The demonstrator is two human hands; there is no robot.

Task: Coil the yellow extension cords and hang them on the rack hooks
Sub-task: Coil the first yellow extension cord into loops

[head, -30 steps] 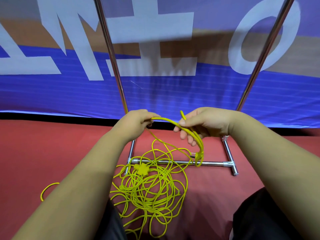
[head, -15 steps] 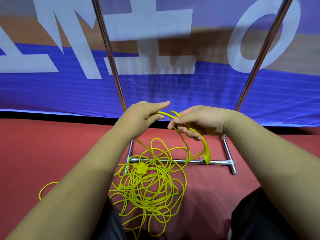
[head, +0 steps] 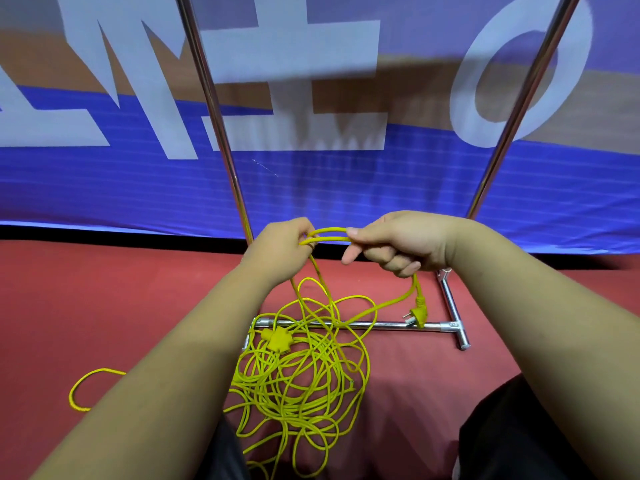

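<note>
- Yellow extension cord (head: 298, 372): thin, tangled in loose loops on the red floor (head: 104, 306) below both hands, its socket block (head: 277, 339) on the heap.
- Left hand (head: 280, 249): fingers curled round two strands.
- Right hand (head: 398, 244): thumb and fingers clamp the same strands; the plug (head: 419, 311) dangles below them, near the rack base bar (head: 388, 326).

Blue banner (head: 346, 188) carries big white letters (cropped); only "O" reads surely.
</note>
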